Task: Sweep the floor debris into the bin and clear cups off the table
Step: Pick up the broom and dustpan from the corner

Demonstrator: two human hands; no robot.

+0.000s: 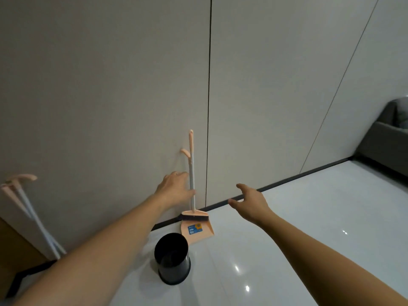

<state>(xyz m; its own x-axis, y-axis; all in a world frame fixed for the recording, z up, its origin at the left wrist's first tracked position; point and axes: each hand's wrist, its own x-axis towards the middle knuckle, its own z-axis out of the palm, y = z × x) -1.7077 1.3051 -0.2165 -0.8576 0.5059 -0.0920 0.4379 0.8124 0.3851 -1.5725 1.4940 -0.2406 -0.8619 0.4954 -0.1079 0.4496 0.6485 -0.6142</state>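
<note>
A peach broom [191,173] stands upright against the wall panel, its dark bristles resting in a peach dustpan [197,228] on the glossy white floor. The dustpan's own handle [185,153] leans on the wall beside it. My left hand [175,188] is stretched out to the white broom shaft, fingers spread and touching it, not closed round it. My right hand [250,204] hovers to the right of the broom, fingers relaxed and holding nothing. An empty black bin [172,258] stands on the floor just in front of the dustpan. No cups, table or debris are in view.
A second peach broom set [24,206] leans against the wall at the far left. A grey sofa [390,138] sits in the right corner. A dark skirting strip [287,181] runs along the wall's foot. White floor [309,228] stretches to the right.
</note>
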